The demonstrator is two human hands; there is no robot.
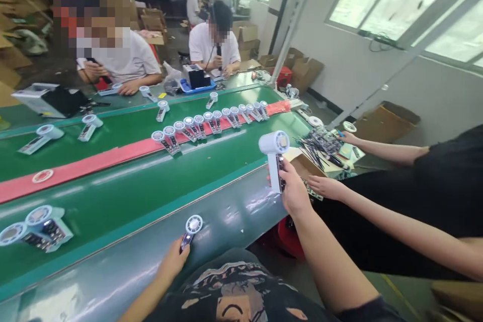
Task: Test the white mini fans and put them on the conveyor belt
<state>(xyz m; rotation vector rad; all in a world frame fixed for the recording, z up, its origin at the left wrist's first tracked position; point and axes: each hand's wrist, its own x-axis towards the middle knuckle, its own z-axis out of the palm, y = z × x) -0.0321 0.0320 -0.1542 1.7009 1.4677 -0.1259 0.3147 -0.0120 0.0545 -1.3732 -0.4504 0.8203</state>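
My right hand [296, 188] is wrapped round the handle of a light blue handheld fan [274, 161], raised above the bench edge. Its round head points up, and a circuit board shows along the open side of the handle. Low over the grey bench [151, 241], my left hand [176, 256] grips a second handheld fan [194, 224] by its handle, with the round grille facing up. That hand's fingers are partly hidden.
Several fan bodies [188, 128] line a pink strip [124, 153] on the green belt [211, 161]. Two more fans [45, 224] lie at left. Beside me on the right, a co-worker's hands [326, 187] reach over a cardboard box and circuit boards [325, 140]. People sit opposite.
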